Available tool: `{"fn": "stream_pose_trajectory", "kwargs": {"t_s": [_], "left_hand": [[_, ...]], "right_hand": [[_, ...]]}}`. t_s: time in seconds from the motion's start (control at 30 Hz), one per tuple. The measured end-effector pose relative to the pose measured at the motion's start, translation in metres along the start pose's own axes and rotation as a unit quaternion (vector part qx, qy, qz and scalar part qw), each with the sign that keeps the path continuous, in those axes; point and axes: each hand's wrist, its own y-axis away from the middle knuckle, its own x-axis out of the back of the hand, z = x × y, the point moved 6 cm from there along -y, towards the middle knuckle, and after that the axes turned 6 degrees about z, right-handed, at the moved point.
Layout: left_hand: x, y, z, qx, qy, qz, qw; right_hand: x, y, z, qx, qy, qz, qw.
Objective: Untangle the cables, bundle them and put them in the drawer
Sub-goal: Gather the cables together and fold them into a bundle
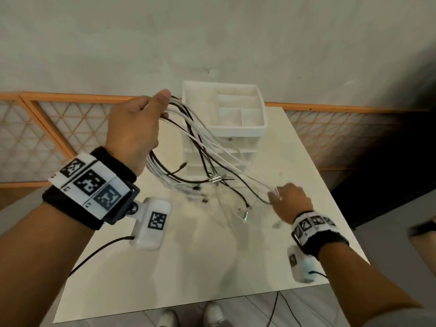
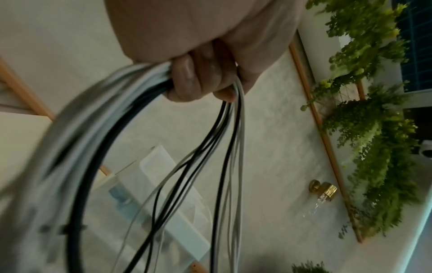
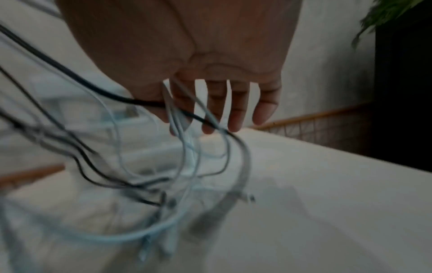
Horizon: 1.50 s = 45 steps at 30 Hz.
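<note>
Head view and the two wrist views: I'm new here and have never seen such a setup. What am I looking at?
There is no machine here: a person works with bare hands. The big picture comes from a camera worn on the head, looking down. The other two come from the left wrist camera and the right wrist camera, small white boxes that look along each palm.

The left hand grips a looped bundle of white and black cables, held up over the white table. Its curled fingers show in the left wrist view. The right hand reaches into the hanging strands, its fingers nearly straight, with strands running across them. Behind stands a white drawer organiser with open compartments on top. The cable ends are too blurred to describe.
</note>
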Motion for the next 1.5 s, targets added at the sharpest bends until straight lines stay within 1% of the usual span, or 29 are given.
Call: {"fn": "stream_pose_trajectory", "kwargs": {"t_s": [0.03, 0.07, 0.17, 0.23, 0.3, 0.4, 0.47, 0.53, 0.57, 0.63, 0.67, 0.7, 0.73, 0.8, 0.83, 0.9, 0.97, 1.03, 1.1, 1.13, 1.17, 1.2, 1.23, 1.3, 1.33, 1.37, 1.4, 1.43, 1.5], "left_hand": [[-0.002, 0.000, 0.002, -0.004, 0.001, -0.003, 1.000], [-0.005, 0.001, 0.003, -0.009, 0.000, -0.010, 1.000], [-0.014, 0.010, 0.005, -0.024, -0.018, -0.057, 0.998], [-0.019, 0.016, 0.005, -0.064, -0.080, -0.104, 0.989], [-0.021, 0.022, 0.003, -0.118, -0.174, -0.120, 0.970], [-0.020, 0.026, -0.002, -0.161, -0.276, -0.099, 0.943], [-0.014, 0.022, -0.003, -0.163, -0.280, -0.073, 0.943], [-0.003, 0.015, 0.002, -0.160, -0.242, -0.031, 0.956], [0.003, 0.010, 0.007, -0.156, -0.213, -0.008, 0.964], [0.008, 0.005, 0.016, -0.145, -0.150, 0.020, 0.978], [0.007, 0.004, 0.019, -0.141, -0.134, 0.019, 0.981], [0.003, 0.006, 0.021, -0.141, -0.127, 0.010, 0.982], [-0.002, 0.009, 0.022, -0.142, -0.124, 0.000, 0.982], [-0.012, 0.016, 0.018, -0.137, -0.126, -0.022, 0.982], [-0.016, 0.018, 0.015, -0.140, -0.138, -0.035, 0.980], [-0.023, 0.022, 0.010, -0.153, -0.178, -0.059, 0.970], [-0.028, 0.024, 0.003, -0.158, -0.205, -0.074, 0.963], [-0.031, 0.025, -0.003, -0.152, -0.225, -0.075, 0.959], [-0.033, 0.025, -0.007, -0.141, -0.242, -0.072, 0.957], [-0.033, 0.025, -0.009, -0.136, -0.248, -0.068, 0.957], [-0.032, 0.024, -0.009, -0.133, -0.253, -0.061, 0.956], [-0.029, 0.023, -0.009, -0.130, -0.253, -0.049, 0.957], [-0.025, 0.021, -0.008, -0.130, -0.249, -0.034, 0.959], [-0.014, 0.016, -0.003, -0.138, -0.224, -0.004, 0.965], [-0.008, 0.013, 0.001, -0.141, -0.209, 0.008, 0.968], [-0.005, 0.010, 0.004, -0.145, -0.199, 0.016, 0.969], [-0.003, 0.008, 0.006, -0.149, -0.198, 0.017, 0.969], [-0.004, 0.008, 0.007, -0.156, -0.205, 0.014, 0.966], [-0.009, 0.012, 0.007, -0.168, -0.230, 0.005, 0.959]], "right_hand": [[-0.016, 0.003, 0.006, -0.023, 0.007, -0.038, 0.999], [-0.024, 0.004, 0.009, -0.040, -0.001, -0.046, 0.998], [-0.026, -0.004, 0.011, -0.066, -0.057, -0.043, 0.995], [-0.006, -0.013, 0.011, -0.090, -0.127, -0.019, 0.988], [0.032, -0.019, 0.004, -0.085, -0.222, 0.039, 0.971], [0.100, -0.010, -0.008, -0.035, -0.329, 0.165, 0.929], [0.121, -0.005, 0.001, -0.034, -0.301, 0.239, 0.923], [0.113, -0.006, 0.026, -0.095, -0.229, 0.270, 0.930], [0.097, -0.008, 0.039, -0.125, -0.186, 0.244, 0.944], [0.047, -0.009, 0.058, -0.140, -0.085, 0.106, 0.981], [0.023, -0.008, 0.065, -0.137, -0.063, 0.052, 0.987], [0.007, -0.006, 0.068, -0.138, -0.068, 0.025, 0.988], [0.000, -0.005, 0.068, -0.147, -0.099, 0.019, 0.984], [0.007, -0.006, 0.061, -0.152, -0.158, 0.050, 0.974], [0.017, -0.007, 0.056, -0.142, -0.178, 0.074, 0.971], [0.051, -0.006, 0.039, -0.091, -0.213, 0.130, 0.964], [0.086, -0.001, 0.024, -0.040, -0.282, 0.185, 0.941], [0.111, 0.006, 0.011, -0.002, -0.402, 0.211, 0.891], [0.131, 0.011, -0.001, 0.041, -0.487, 0.234, 0.840], [0.138, 0.015, -0.005, 0.062, -0.500, 0.247, 0.828], [0.143, 0.016, -0.007, 0.074, -0.498, 0.260, 0.824], [0.143, 0.013, -0.005, 0.076, -0.474, 0.268, 0.835], [0.139, 0.008, -0.002, 0.069, -0.423, 0.263, 0.864], [0.121, -0.003, 0.010, 0.026, -0.249, 0.204, 0.946], [0.111, -0.005, 0.018, -0.001, -0.193, 0.170, 0.966], [0.104, -0.006, 0.025, -0.024, -0.179, 0.150, 0.972], [0.103, -0.004, 0.027, -0.036, -0.193, 0.147, 0.969], [0.105, -0.001, 0.027, -0.035, -0.221, 0.161, 0.961], [0.115, 0.006, 0.019, 0.009, -0.319, 0.192, 0.928]]}}
